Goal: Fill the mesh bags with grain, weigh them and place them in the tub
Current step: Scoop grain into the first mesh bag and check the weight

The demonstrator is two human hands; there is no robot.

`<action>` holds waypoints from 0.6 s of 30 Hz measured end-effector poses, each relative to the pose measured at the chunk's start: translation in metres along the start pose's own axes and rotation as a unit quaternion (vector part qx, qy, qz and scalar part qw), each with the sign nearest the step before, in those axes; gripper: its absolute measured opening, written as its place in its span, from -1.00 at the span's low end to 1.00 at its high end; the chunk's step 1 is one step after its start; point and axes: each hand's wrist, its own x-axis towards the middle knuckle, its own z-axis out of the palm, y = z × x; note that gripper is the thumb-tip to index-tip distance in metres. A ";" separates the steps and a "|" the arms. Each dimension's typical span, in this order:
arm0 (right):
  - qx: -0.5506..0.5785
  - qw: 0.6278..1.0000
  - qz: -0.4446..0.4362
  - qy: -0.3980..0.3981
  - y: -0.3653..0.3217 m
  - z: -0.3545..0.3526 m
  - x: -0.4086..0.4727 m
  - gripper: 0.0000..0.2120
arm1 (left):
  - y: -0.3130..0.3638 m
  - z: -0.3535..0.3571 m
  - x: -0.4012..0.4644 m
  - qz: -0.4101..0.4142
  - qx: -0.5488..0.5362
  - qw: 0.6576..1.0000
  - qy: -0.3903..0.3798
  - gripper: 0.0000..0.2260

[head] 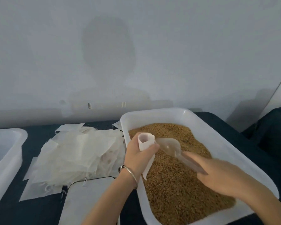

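Left hand (140,157) grips a small white mesh bag (145,141), mouth held open and upward, over the left edge of the white rectangular plastic tub (154,114) of golden-brown grain (177,184). Right hand (217,174) is motion-blurred, curled round the handle of a translucent plastic scoop (169,146); scoop bowl sits just beside the bag mouth at its 3 o'clock. Thin metal bangle (130,173) on left wrist. Loose pile of empty white mesh bags (75,153) at 9 o'clock of the tub, on a dark surface (37,135). Flat white scale platform (88,200) at 6 o'clock of the pile. Second white tub (8,150) at far 9 o'clock. Plain grey-white wall (136,46) behind. No legible writing.
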 end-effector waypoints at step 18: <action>-0.021 0.997 0.075 0.030 0.027 -0.058 -0.010 -0.63 | -0.008 0.008 -0.008 0.125 0.223 0.963 -0.082 -0.67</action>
